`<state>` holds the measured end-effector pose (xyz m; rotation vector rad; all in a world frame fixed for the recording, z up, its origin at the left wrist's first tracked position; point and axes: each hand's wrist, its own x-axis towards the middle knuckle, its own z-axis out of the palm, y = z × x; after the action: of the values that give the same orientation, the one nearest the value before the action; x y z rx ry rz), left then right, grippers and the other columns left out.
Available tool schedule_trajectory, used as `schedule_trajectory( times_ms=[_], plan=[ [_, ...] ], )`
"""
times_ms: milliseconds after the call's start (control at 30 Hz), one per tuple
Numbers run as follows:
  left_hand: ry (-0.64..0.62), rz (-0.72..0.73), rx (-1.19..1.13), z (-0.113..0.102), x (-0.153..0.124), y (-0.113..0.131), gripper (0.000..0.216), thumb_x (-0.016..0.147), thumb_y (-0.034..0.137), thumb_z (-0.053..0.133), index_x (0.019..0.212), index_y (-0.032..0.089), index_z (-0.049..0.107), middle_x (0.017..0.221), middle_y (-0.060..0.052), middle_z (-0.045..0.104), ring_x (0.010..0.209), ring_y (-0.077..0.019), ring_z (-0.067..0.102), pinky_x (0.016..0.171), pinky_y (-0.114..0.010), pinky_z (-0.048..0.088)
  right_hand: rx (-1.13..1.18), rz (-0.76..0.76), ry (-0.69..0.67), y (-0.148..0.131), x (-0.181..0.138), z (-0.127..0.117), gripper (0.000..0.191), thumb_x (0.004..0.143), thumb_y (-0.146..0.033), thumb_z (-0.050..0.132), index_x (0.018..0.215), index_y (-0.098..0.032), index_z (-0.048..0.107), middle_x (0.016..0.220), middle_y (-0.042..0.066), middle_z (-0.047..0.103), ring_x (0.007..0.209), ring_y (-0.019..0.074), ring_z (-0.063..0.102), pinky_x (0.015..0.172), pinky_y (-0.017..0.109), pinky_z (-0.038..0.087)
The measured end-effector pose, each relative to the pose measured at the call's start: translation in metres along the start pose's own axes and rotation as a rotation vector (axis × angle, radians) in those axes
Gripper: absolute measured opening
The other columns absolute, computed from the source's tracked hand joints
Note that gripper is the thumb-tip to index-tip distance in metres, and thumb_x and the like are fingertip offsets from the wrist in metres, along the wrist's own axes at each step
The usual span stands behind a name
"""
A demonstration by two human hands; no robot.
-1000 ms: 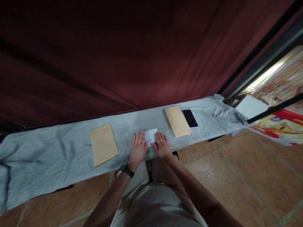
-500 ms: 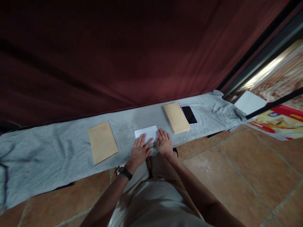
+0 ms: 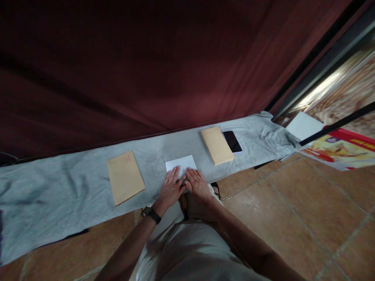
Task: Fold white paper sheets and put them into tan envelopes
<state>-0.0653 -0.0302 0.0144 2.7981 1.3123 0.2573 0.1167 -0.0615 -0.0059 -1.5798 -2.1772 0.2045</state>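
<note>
A white sheet of paper (image 3: 181, 162) lies flat on the grey cloth in front of me, its near part covered by my hands. My left hand (image 3: 172, 189) rests on its left side with the fingers stretched out. On its right side lies my right hand (image 3: 197, 184), fingers flat, palm down. The two hands come together at the thumbs near the paper's lower edge. Left of them is a brown envelope (image 3: 125, 177). To the right sits a thick stack of brown envelopes (image 3: 217, 145), touching neither hand.
A phone (image 3: 232, 141) with a dark screen lies beside the stack. The narrow surface wears a grey cloth (image 3: 73, 187), and a dark red curtain (image 3: 164, 78) hangs behind it. At the right are a dark metal frame (image 3: 316, 58) and a red and yellow printed box (image 3: 342, 148).
My right hand has moved left from the paper's right edge onto the paper, meeting my left hand. The left hand stays in about the same place on the paper. The view has shifted slightly.
</note>
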Motion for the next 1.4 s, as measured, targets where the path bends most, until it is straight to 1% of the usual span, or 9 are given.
schedule_trajectory(
  times_ms=[200,433,533,667,767,1000,1133,1267,1400],
  plan=[
    [-0.001,0.013,0.017,-0.003,-0.018,-0.011,0.060,0.103,0.050,0.038,0.155,0.020,0.039,0.164,-0.013,0.034,0.153,-0.0277,0.029,0.123,-0.053,0.026,-0.058,-0.032,0.006,0.012,-0.014,-0.009,0.052,0.106,-0.033,0.042,0.154,-0.013,0.040,0.158,0.013,0.044,0.147,0.0245,0.039,0.124,0.050,0.030],
    [0.043,0.010,0.021,-0.004,-0.048,-0.034,0.069,0.102,0.054,0.036,0.155,0.010,0.037,0.158,-0.018,0.042,0.149,-0.0300,0.036,0.122,-0.054,0.030,-0.085,-0.021,0.017,0.020,-0.022,-0.016,0.053,0.107,-0.034,0.042,0.155,-0.014,0.039,0.158,0.012,0.044,0.146,0.0247,0.041,0.124,0.048,0.029],
    [0.059,0.006,0.012,-0.007,-0.042,-0.024,0.067,0.103,0.052,0.035,0.153,0.008,0.039,0.158,-0.019,0.042,0.149,-0.0289,0.036,0.122,-0.051,0.032,-0.085,-0.025,0.015,0.022,-0.024,-0.015,0.052,0.107,-0.033,0.042,0.156,-0.015,0.038,0.159,0.012,0.042,0.146,0.0244,0.041,0.124,0.048,0.029],
    [0.002,0.074,-0.022,-0.007,-0.020,0.004,0.058,0.104,0.046,0.036,0.152,0.014,0.042,0.160,-0.012,0.041,0.150,-0.0246,0.035,0.124,-0.046,0.031,-0.062,-0.016,0.012,0.023,-0.023,-0.013,0.053,0.106,-0.033,0.043,0.157,-0.016,0.036,0.159,0.012,0.042,0.147,0.0235,0.040,0.124,0.049,0.029],
    [-0.004,0.072,-0.038,-0.003,-0.012,0.015,0.058,0.104,0.045,0.039,0.153,0.014,0.041,0.160,-0.012,0.041,0.150,-0.0247,0.035,0.124,-0.046,0.032,-0.052,-0.014,0.009,0.023,-0.022,-0.014,0.052,0.106,-0.033,0.043,0.156,-0.017,0.038,0.158,0.011,0.043,0.147,0.0229,0.040,0.124,0.048,0.030],
    [-0.034,0.070,-0.023,-0.007,-0.019,0.002,0.053,0.103,0.039,0.042,0.151,0.016,0.044,0.160,-0.010,0.043,0.149,-0.0224,0.037,0.123,-0.044,0.033,-0.026,0.002,0.014,0.020,-0.021,-0.021,0.048,0.107,-0.031,0.041,0.153,-0.017,0.043,0.155,0.012,0.048,0.145,0.0232,0.044,0.122,0.049,0.033],
    [-0.043,0.055,0.003,-0.007,-0.019,0.003,0.053,0.103,0.038,0.042,0.151,0.017,0.045,0.159,-0.009,0.044,0.148,-0.0224,0.039,0.122,-0.044,0.034,-0.042,0.007,0.013,0.012,-0.014,-0.024,0.046,0.105,-0.030,0.046,0.149,-0.016,0.049,0.154,0.013,0.050,0.145,0.0255,0.042,0.122,0.050,0.032],
    [-0.050,0.037,0.027,-0.003,-0.017,0.006,0.056,0.100,0.039,0.047,0.151,0.015,0.046,0.158,-0.012,0.044,0.148,-0.0247,0.040,0.122,-0.046,0.034,-0.019,-0.068,-0.024,-0.001,0.001,-0.022,0.043,0.103,-0.029,0.050,0.143,-0.015,0.056,0.150,0.013,0.054,0.143,0.0250,0.045,0.122,0.047,0.035],
    [-0.039,0.026,0.019,-0.002,-0.016,0.007,0.054,0.101,0.041,0.045,0.150,0.018,0.047,0.157,-0.010,0.047,0.146,-0.0239,0.043,0.121,-0.045,0.035,0.003,-0.104,-0.030,-0.001,0.004,-0.018,0.046,0.103,-0.029,0.051,0.146,-0.013,0.053,0.152,0.015,0.051,0.141,0.0245,0.048,0.119,0.046,0.039]
  ],
)
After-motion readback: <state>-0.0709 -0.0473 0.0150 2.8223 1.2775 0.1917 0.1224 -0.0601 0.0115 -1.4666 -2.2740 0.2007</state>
